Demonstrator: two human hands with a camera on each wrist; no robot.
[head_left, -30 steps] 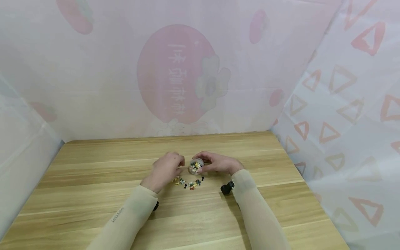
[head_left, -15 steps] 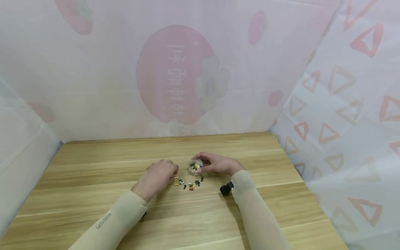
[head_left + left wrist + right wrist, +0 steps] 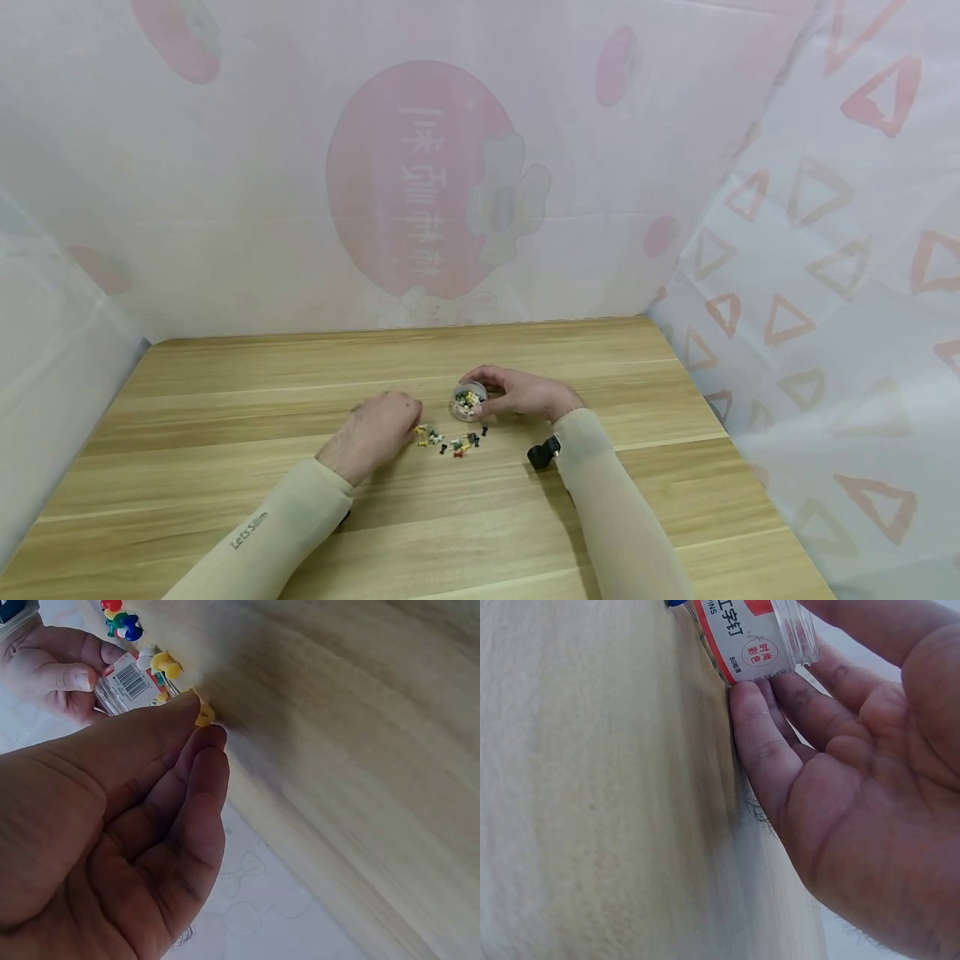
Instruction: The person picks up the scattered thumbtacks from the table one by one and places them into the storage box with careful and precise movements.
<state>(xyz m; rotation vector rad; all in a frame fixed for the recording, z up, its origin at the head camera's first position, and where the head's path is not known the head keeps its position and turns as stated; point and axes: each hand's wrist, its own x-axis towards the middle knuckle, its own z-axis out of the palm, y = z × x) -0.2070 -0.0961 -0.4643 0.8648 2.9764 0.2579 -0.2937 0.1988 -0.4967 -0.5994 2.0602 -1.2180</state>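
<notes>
A pale back sheet point(image 3: 270, 167), printed with a large pink circle point(image 3: 367, 192) and a greyish flower point(image 3: 504, 210), hung behind the wood-grained bench point(image 3: 450, 525); reddish and tan triangles point(image 3: 866, 102) dotted the right sheet point(image 3: 832, 333), while a whitish left sheet point(image 3: 52, 367) faced it.

Downward head view, wrist closeups sharing jar point(image 3: 739, 637)

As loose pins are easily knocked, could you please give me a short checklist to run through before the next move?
1. Jar steadied: ok; the right grip is curled round it.
2. Jar upright: ok; it stands with its open end up.
3. Jar uncovered: ok; the threaded rim is bare.
4. Yellow pin securely in the left grip: cannot tell; contact is unclear.
5. Loose pins all off the table: not ok; several lie near the jar.
</notes>
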